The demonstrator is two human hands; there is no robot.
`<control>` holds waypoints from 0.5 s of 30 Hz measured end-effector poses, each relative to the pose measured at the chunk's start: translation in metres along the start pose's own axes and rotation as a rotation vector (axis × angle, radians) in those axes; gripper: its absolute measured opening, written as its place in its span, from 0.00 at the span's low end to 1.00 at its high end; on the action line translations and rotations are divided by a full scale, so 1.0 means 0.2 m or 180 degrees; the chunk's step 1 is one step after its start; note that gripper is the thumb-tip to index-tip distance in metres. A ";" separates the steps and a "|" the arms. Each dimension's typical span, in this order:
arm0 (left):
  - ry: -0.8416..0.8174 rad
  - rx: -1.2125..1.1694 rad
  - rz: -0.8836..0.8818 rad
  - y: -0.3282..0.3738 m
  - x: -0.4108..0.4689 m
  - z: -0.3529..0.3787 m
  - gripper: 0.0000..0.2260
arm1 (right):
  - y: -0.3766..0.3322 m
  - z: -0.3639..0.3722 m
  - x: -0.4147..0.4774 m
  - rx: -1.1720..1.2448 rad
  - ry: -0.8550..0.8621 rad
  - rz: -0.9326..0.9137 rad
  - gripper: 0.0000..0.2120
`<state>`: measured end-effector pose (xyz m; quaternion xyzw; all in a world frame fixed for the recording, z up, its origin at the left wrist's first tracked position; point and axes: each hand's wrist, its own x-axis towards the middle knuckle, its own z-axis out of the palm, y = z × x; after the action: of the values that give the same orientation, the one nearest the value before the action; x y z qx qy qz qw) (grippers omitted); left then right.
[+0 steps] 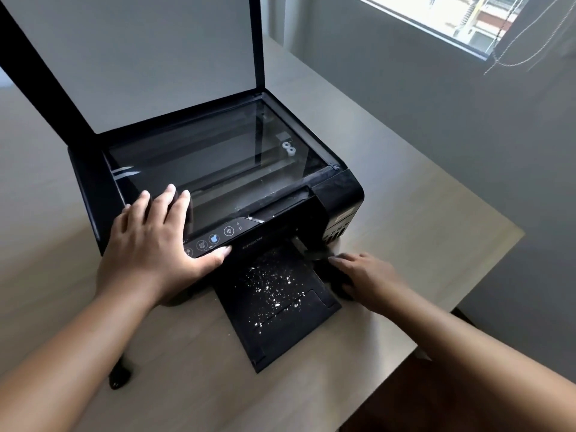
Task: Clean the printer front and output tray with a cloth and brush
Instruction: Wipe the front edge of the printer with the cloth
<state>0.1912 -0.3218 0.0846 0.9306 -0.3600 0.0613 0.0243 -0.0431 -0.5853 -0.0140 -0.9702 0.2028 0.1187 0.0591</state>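
2 hands in view. left hand (156,241) flat, fingers spread, on printer (339,194) front-left corner. printer near desk (436,213) right edge, lid up; output tray (280,332), speckled white, points at near edge. right hand (371,275) covers a dark blurred item (341,286) beside tray's right side; grip can't be told.

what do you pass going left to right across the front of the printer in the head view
left hand → output tray dotted with white specks → right hand
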 end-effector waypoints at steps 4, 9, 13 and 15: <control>0.0017 0.0028 0.0011 0.00 0.00 0.00 0.50 | 0.06 0.06 0.02 0.0483 0.0305 0.1356 0.24; 0.0006 0.0015 0.0012 0.00 0.00 0.01 0.50 | -0.07 0.08 0.09 0.0423 0.0439 0.0651 0.19; 0.0006 -0.0006 -0.0011 0.01 0.00 0.00 0.50 | 0.01 0.10 0.03 0.0192 0.0522 0.0110 0.23; -0.0020 0.0032 0.0003 0.01 0.00 0.00 0.50 | -0.04 0.10 0.06 0.0311 0.0541 0.0714 0.19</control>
<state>0.1899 -0.3237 0.0850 0.9308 -0.3601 0.0603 0.0185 -0.0331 -0.5790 -0.0354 -0.9440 0.3197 0.0319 0.0753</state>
